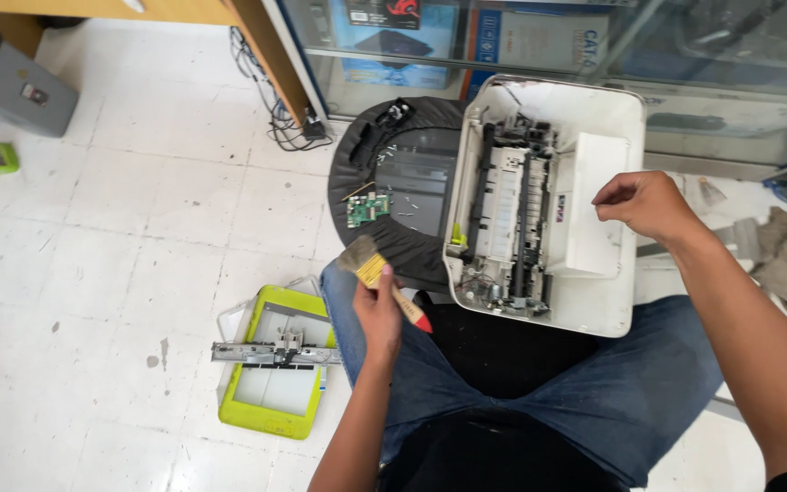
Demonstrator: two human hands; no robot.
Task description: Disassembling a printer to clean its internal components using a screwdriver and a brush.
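A floor of white tiles (120, 237), scuffed and spotted with grey marks, fills the left half of the frame. The person sits with legs in blue jeans (539, 383) at lower centre. The left hand (377, 314), just below centre, has its grip pressed around the yellow ferrule and red handle of a paintbrush (383, 278), bristles pointing toward the upper left, held over the left knee. The right hand (644, 202), at right of centre, rests its loosely curled fingers on the white tray of an opened white printer (548, 200); whether that grip pinches anything cannot be told. The printer lies across the lap with its rollers and black frame exposed. Touching its left side is a round black stool (384, 237) carrying a grey panel and a small green circuit board (367, 209). On the floor at lower left lies a lime-green lid (270, 405) with a metal rail across it. A glass display cabinet (539, 46) runs along the top, cables (275, 118) hanging by a wooden leg at its left
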